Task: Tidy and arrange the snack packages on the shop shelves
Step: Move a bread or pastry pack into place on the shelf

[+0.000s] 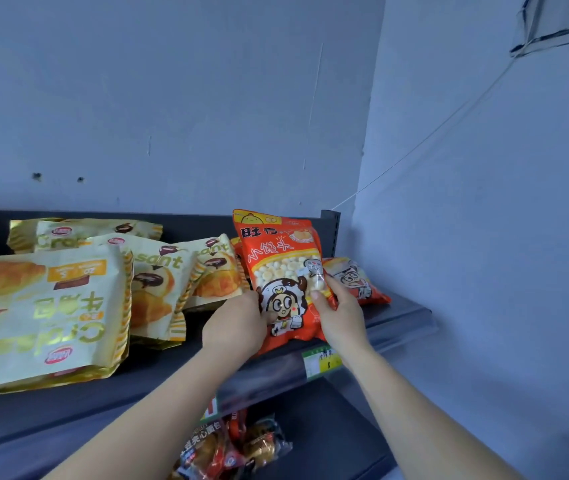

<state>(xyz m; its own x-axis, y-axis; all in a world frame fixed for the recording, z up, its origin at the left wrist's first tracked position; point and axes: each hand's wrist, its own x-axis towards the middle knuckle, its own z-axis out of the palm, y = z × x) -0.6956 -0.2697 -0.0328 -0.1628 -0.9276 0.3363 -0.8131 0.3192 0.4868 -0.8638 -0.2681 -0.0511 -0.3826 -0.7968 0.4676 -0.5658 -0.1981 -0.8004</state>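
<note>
Gripping a red snack bag (285, 271) by its lower corners, the left hand (238, 323) and right hand (340, 313) hold it upright on the front part of the dark shelf (397, 313). Each hand's thumb presses the printed front and its fingers curl behind the pack. The bag reads 旺仔 at the top and 小馒头 beneath. A clear window above the right thumb shows small pale balls, and a cartoon child's face sits between the two thumbs.

Just behind the right hand's fingers, a second red bag (356, 278) with the same cartoon lies flat. An orange sliver above the left fingers may be a third; I cannot tell.

Left of the left hand lie four cream-and-gold croissant bags (158, 282), printed "Croissant" with pastry pictures and a red oval logo. The nearest and largest (40, 317) lies upside down.

Below the right wrist, a green-and-yellow price label (321, 362) sits in the shelf's edge strip, its handwriting too small to read. Under the forearms, wrapped bread packs (234, 445) lie on the lower shelf (328, 427), with the characters 夹心面包 partly legible.
</note>
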